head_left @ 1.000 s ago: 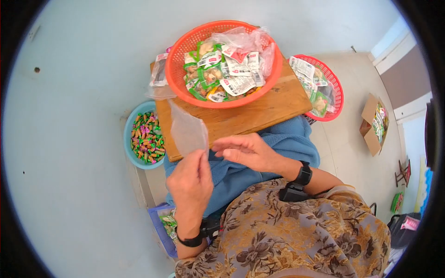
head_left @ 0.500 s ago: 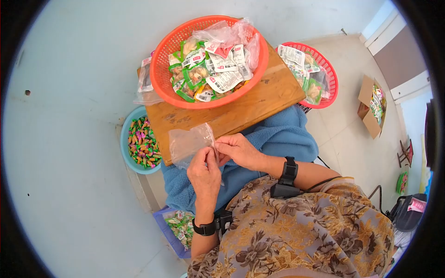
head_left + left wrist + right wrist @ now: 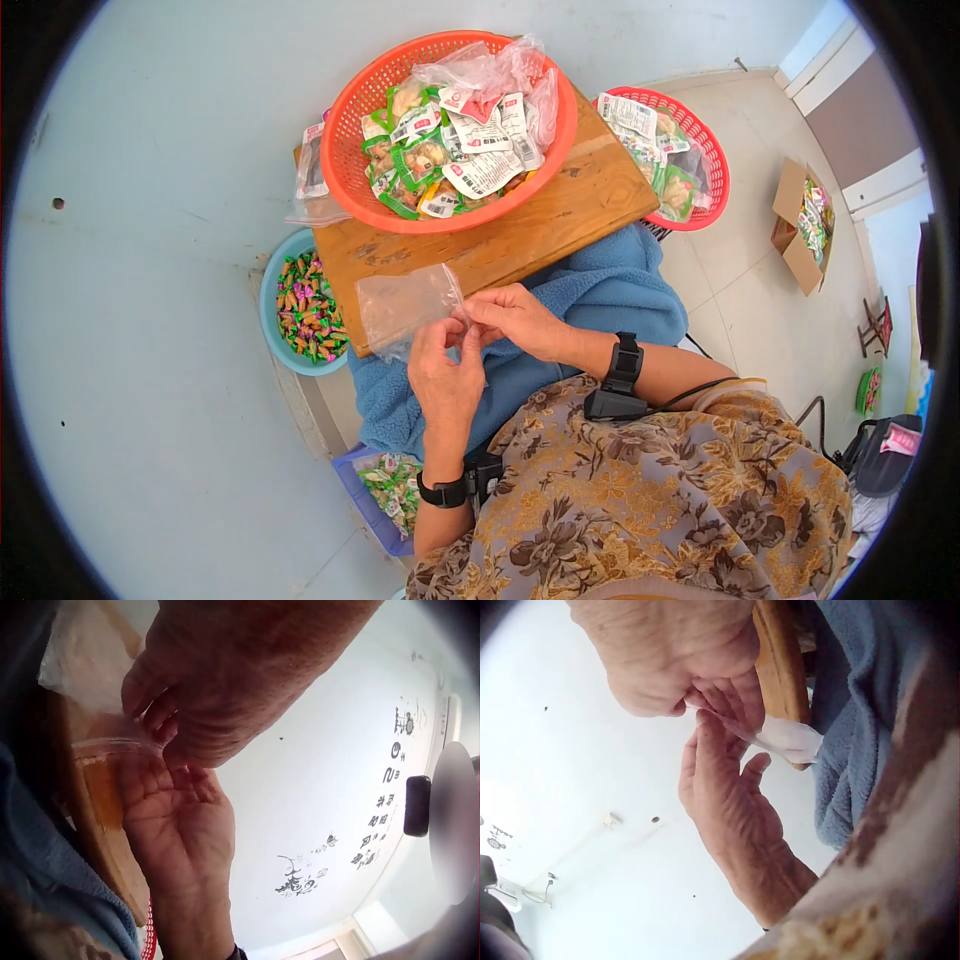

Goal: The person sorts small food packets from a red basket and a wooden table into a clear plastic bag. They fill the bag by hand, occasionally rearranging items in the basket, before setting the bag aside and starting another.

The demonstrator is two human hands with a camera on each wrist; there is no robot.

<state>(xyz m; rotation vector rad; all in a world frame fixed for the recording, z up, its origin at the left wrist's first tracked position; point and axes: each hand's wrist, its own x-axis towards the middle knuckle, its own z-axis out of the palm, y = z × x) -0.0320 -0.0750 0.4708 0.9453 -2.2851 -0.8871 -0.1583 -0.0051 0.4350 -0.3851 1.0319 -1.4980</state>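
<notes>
Clear plastic, thin and clingy: that's the little bag (image 3: 405,305), held up just over the near edge of the wooden surface (image 3: 540,235), above the blue fleece (image 3: 600,290) on the person's lap. Both hands meet at its right-hand edge. The left hand (image 3: 445,365) pinches the film between thumb and fingertips, and the right hand (image 3: 520,320) has its fingertips nipped on the same edge, right against the left. The wrist views back this up: the film is caught between curled fingers (image 3: 161,712), and the rest of the bag (image 3: 780,739) trails off toward the board.

To me it looks like they're working the mouth of the bag open. My two cents on doing that well: take only one layer per hand, rub the two layers sideways against each other until they slip, then pull apart gently. Grab too much and you just clamp both layers together. Staying close to the rim keeps it from stretching or tearing.

Around them: an orange basket (image 3: 470,222) full of snack packets (image 3: 450,150) on the surface, a red basket (image 3: 715,170) just beside it to the right, a blue bowl (image 3: 268,300) of wrapped candies down on the left, and a cardboard box (image 3: 790,215) on the floor well apart.
</notes>
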